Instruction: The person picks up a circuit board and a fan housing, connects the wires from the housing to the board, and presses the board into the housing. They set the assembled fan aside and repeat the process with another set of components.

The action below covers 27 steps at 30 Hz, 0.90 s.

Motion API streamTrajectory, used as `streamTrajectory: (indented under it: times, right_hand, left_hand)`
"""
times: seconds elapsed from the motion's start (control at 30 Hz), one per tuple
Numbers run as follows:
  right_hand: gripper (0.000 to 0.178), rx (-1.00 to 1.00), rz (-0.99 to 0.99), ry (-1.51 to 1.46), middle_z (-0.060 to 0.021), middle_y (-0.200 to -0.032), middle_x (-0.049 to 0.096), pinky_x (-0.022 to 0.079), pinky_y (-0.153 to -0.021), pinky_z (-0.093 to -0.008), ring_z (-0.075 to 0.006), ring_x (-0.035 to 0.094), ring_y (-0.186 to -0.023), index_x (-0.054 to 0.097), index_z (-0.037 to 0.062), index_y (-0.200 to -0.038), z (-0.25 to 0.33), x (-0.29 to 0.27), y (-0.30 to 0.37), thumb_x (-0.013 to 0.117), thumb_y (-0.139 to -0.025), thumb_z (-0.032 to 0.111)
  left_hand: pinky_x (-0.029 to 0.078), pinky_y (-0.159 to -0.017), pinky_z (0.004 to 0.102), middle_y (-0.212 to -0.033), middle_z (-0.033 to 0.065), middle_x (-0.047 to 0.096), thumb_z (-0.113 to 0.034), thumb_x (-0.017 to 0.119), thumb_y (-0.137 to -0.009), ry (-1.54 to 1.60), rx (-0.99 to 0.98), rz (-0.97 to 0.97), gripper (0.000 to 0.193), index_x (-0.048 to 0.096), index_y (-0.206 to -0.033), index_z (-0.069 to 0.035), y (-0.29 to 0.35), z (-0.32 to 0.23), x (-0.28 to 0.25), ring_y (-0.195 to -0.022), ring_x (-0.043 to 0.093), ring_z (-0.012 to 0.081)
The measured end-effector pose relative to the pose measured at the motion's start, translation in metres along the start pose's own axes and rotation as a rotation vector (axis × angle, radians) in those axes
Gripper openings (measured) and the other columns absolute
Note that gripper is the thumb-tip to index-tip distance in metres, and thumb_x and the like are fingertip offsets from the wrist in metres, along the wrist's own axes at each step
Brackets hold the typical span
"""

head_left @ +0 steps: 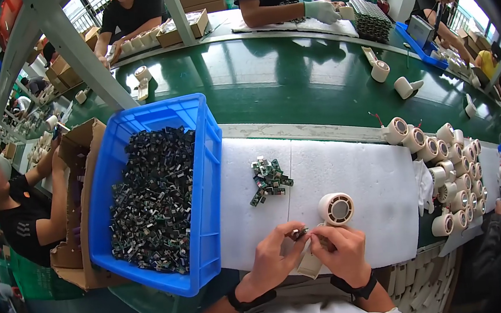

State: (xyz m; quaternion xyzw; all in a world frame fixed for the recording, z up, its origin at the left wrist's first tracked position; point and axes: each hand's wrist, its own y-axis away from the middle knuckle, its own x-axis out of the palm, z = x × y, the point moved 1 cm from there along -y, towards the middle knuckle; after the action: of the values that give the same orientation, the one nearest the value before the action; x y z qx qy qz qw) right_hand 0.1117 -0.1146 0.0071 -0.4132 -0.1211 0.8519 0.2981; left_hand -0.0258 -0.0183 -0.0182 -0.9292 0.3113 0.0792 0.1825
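Across the upper half of the frame runs a glossy green conveyor belt [236,75], with co-workers seated along its far side. Nearer, a white-covered bench [362,169] fills the middle. At lower centre, the left hand [278,254] pinches a small circuit board [299,233] between thumb and forefinger, so the board sits right at the tips of that grip. The right hand [341,252] meets it from the right, fingertips drawn together beside the board; whether that grip pinches a wire or only touches the board, I cannot tell at this size. A white fan [336,209] lies just beyond the right hand, its handle slanting down between both hands. Loose boards [270,180] form a pile above the left hand, and a blue bin [208,179] of similar boards stands at centre left. More white fans [461,174] crowd the right side.
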Motion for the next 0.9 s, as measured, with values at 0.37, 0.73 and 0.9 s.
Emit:
streamTrajectory:
  times: [0.37, 0.73, 0.9]
  right_hand:
    - [0.006, 0.119, -0.030, -0.168, -0.0017, -0.060, 0.060, 0.037, -0.045, -0.0252, -0.0080, 0.049, -0.045, 0.072, 0.0033, -0.087, 0.000, -0.003, -0.009, 0.075, -0.082, 0.001]
    - [0.007, 0.139, 0.007, -0.215, 0.0002, -0.063, 0.061, 0.032, -0.045, -0.0229, -0.0039, 0.045, -0.046, 0.072, 0.0024, -0.089, 0.001, -0.002, -0.002, 0.074, -0.083, -0.001]
    - [0.007, 0.160, 0.092, -0.249, 0.0006, -0.064, 0.062, 0.032, -0.045, -0.0229, -0.0027, 0.046, -0.049, 0.072, 0.0017, -0.090, 0.004, -0.008, -0.002, 0.075, -0.084, -0.001]
  left_hand:
    - [0.059, -0.081, 0.0273, -0.116, 0.0133, 0.069, 0.006, 0.071, -0.091, 0.146, -0.066, 0.052, 0.029, 0.068, -0.120, 0.003, -0.015, -0.003, -0.008, -0.093, 0.072, 0.0158]
    - [0.060, -0.084, 0.0284, -0.114, 0.0144, 0.071, 0.012, 0.063, -0.094, 0.292, -0.060, 0.172, 0.031, 0.071, -0.121, 0.002, -0.011, 0.005, -0.011, -0.098, 0.072, 0.0187]
    - [0.061, -0.087, 0.0287, -0.114, 0.0146, 0.071, 0.013, 0.064, -0.092, 0.276, -0.019, 0.184, 0.031, 0.071, -0.120, 0.002, -0.010, 0.007, -0.017, -0.099, 0.071, 0.0188]
